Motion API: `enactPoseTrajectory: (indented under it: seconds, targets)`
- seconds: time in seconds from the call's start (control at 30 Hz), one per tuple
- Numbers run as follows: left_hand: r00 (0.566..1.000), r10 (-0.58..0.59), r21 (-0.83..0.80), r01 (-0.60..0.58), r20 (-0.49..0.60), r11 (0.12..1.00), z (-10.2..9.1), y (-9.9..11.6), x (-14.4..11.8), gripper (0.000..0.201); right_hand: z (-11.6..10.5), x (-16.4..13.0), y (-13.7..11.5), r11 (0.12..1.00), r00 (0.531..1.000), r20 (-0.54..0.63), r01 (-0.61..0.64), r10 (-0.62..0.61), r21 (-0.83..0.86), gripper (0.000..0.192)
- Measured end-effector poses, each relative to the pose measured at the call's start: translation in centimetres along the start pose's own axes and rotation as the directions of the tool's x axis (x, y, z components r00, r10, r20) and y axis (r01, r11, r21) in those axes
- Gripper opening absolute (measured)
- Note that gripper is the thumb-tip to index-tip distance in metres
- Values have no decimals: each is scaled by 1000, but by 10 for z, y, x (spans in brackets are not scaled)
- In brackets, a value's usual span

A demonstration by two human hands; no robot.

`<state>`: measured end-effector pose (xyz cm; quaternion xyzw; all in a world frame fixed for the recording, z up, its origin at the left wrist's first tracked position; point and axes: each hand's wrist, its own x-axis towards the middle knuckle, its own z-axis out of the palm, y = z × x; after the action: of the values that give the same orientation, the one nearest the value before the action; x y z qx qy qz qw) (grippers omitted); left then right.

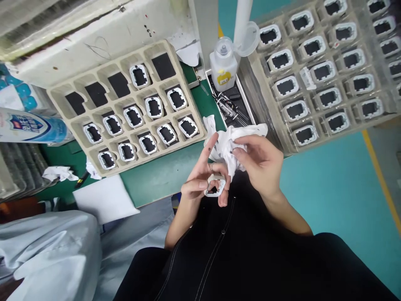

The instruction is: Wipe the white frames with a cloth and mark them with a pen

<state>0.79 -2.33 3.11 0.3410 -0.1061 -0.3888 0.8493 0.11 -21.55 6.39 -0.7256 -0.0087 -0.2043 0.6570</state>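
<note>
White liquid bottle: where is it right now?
In the head view, the white bottle stands upper centre on the bench, between the beige tray on its left and the clear tray on its right.

A factory assembly station: compartment trays [125, 113] of identical white frames [177, 99] on a green table [163, 175], teal floor [328, 188] with yellow line [380, 179].

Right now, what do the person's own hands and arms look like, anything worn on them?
Both forearms are bare, no sleeves visible, and no gloves on either hand. The left hand seems to wear a thin ring on one finger; the right hand shows nothing worn. The torso garment is black with white stitching.
</note>
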Motion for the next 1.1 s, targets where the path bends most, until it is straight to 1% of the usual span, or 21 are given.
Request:
enactPoseTrajectory:
  seconds: [0.1, 0.17, 0.27, 0.37, 0.47, 0.53, 0.6, 0.67, 0.73, 0.8, 0.87, 0.93, 1.03, 1.1]
  targets:
    - [998, 1, -24, 0, 70, 1000, 0, -2, -1, 137, 1, 0, 6, 1000, 999, -28, -25, 25, -8, 16]
    - [995, 4, -28, -2, 98, 1000, 1, -4, -2, 136, 1, -1, 8, 999, 999, -32, -33, 31, -37, 14]
    - [997, -12, -40, 15, 74, 999, 7, -4, -3, 138, -1, -3, 7, 995, 999, -35, -23, 20, -93, 14]
    - [999, -8, -72, 11, 46, 997, 17, -2, -4, 140, 0, -5, 5, 980, 996, -73, 34, -49, -194, 20]
    - [998, -1, -91, 6, 56, 996, 26, 0, -6, 140, 3, -8, 4, 958, 985, -123, 86, -124, -273, 24]
    - [998, 17, -72, -13, 58, 997, 31, -1, -8, 141, 6, -10, 4, 958, 982, -141, 84, -126, -274, 27]
    - [996, 83, -18, -83, 19, 996, 37, -3, -11, 140, 8, -11, 4, 970, 986, -145, 48, -84, -238, 31]
    - [980, 196, 72, -194, -22, 978, 43, -5, -14, 138, 9, -11, 4, 982, 989, -148, -10, -19, -190, 36]
    - [961, 278, 171, -272, -10, 947, 46, -7, -16, 136, 9, -10, 3, 988, 989, -146, -62, 41, -145, 36]
    - [963, 269, 227, -270, 35, 936, 46, -11, -14, 132, 9, -8, 3, 989, 987, -130, -104, 90, -104, 28]
    - [972, 226, 230, -234, 59, 945, 42, -16, -10, 128, 8, -6, 3, 990, 986, -118, -125, 117, -63, 20]
    - [977, 206, 211, -215, 63, 954, 36, -22, -3, 126, 7, -5, 2, 993, 986, -125, -113, 107, -45, 15]
    - [982, 180, 196, -189, 61, 962, 27, -29, 5, 127, 6, -6, -2, 994, 991, -113, -83, 75, -69, 8]
    - [987, 151, 197, -160, 60, 967, 23, -30, 8, 128, 5, -8, -4, 992, 992, -89, -101, 94, -77, 11]
